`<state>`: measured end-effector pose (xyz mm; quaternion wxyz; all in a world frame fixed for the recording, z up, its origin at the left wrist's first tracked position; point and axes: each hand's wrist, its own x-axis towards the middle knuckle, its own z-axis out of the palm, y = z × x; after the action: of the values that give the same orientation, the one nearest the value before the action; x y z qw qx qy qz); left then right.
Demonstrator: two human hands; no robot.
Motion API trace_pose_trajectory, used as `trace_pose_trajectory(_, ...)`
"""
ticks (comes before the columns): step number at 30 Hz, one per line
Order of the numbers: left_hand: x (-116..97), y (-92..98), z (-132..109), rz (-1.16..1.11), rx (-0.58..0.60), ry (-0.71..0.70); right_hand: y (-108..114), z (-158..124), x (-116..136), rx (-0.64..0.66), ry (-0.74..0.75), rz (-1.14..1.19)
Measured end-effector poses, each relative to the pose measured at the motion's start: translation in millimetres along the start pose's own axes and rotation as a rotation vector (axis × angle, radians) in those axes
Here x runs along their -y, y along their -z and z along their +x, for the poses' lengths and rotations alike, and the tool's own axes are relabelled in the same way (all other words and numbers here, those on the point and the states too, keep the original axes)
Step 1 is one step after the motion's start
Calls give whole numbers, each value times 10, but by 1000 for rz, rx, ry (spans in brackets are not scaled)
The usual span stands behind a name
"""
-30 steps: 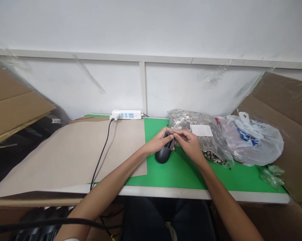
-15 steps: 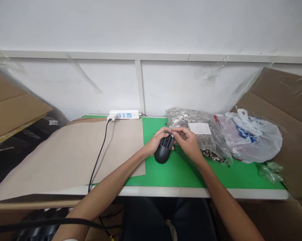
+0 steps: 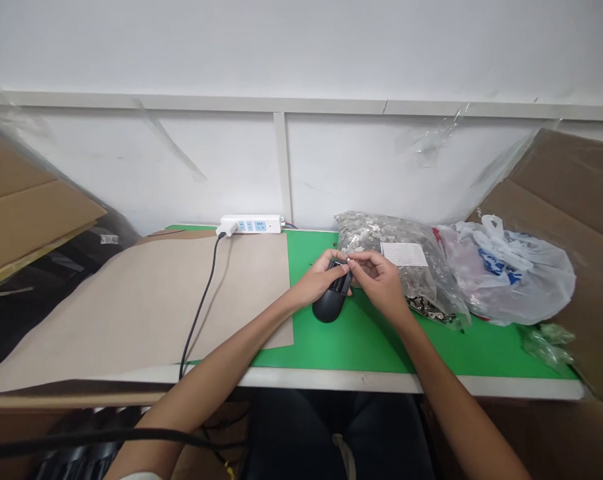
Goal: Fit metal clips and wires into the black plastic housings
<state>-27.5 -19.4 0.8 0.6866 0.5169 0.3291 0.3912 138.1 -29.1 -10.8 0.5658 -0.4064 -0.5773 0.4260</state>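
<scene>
While I watch remotely, my left hand (image 3: 314,283) wraps its fingers around a black computer mouse (image 3: 328,308) sitting on the green desk (image 3: 361,350); my right hand (image 3: 380,283) pinches a tiny part (image 3: 349,260), too small to identify, at the mouse's far end.

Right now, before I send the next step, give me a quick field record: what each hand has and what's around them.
left hand: holds a black mouse-shaped housing on the green mat
right hand: pinches a small metal piece at the housing's far end
beside hands: transparent bag of metal parts, labelled
rest: white power strip, black cable, brown paper sheet, white plastic bag
</scene>
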Motion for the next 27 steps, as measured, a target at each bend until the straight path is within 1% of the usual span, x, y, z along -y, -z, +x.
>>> trace_pose_trajectory(5,-7,5,6,14,5,-5,-4,-10,19,5,37,14)
trace_pose_trajectory(10,-9,-11,6,-6,14,1,3,-15,-27,-16,134,-67)
trace_pose_trajectory(14,-7,-41,-3,-19,14,-3,14,-13,-47,-17,173,-116)
trace_pose_trajectory(19,19,-60,-6,-32,-19,-20,7,4,-49,-27,102,-139)
trace_pose_trajectory(23,14,-68,-15,-41,-8,-30,12,13,-44,-22,49,-97)
trace_pose_trajectory(27,18,-67,-11,-57,-2,-41,38,7,-7,-1,25,-125)
